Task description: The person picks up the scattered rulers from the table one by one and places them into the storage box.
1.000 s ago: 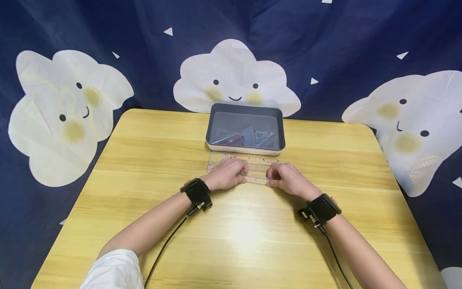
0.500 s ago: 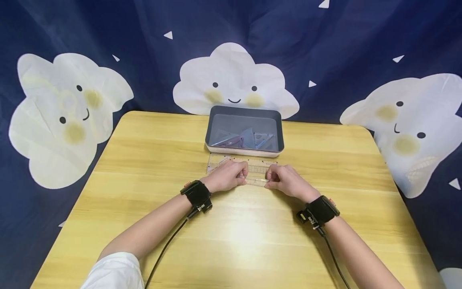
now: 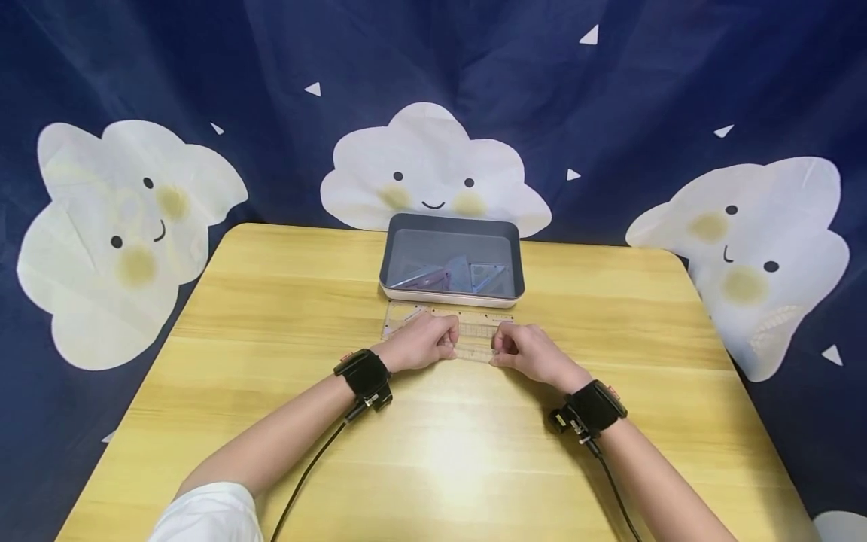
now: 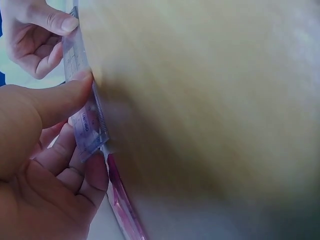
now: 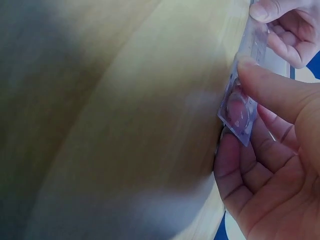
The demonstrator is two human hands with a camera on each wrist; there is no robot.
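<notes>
A clear plastic ruler is held just off the yellow table, in front of the tray. My left hand pinches its left end between thumb and curled fingers. The left wrist view shows this ruler under the thumb of the left hand. My right hand pinches the other end. In the right wrist view the right hand has its thumb on the ruler. The two hands sit close together.
A grey tray with a pale base stands just beyond the hands and holds several clear set squares. Another clear ruler lies flat between tray and hands. A dark cloud-print cloth hangs behind the table.
Both hands' fingers have curled tighter round the ruler's ends and drawn slightly closer together. The head view has tilted, so everything sits lower in the picture.
</notes>
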